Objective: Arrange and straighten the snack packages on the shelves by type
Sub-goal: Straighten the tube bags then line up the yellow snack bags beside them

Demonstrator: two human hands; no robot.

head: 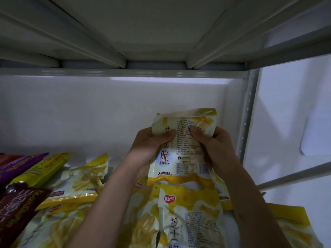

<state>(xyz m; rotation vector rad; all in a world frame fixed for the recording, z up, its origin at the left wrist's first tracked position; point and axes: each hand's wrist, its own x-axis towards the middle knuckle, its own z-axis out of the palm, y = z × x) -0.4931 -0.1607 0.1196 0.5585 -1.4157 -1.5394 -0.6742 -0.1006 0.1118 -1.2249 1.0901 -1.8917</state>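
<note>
I hold one yellow-and-white cheese snack bag (184, 149) upright above the shelf, its printed back facing me. My left hand (150, 144) grips its left edge with the thumb pressed on the front. My right hand (213, 142) grips the right edge, thumb curled onto the bag near its top. Several more yellow-and-white bags (179, 212) lie flat and overlapping beneath it on the shelf. Another of the same kind (84, 183) leans to the left of my left forearm.
A yellow-green package (41, 170), a purple package (19, 165) and a dark brown package (18, 210) lean at the left edge. The white back wall (89, 113) stands behind. The upper shelf's underside (143, 33) hangs overhead. A metal upright (248, 111) bounds the right side.
</note>
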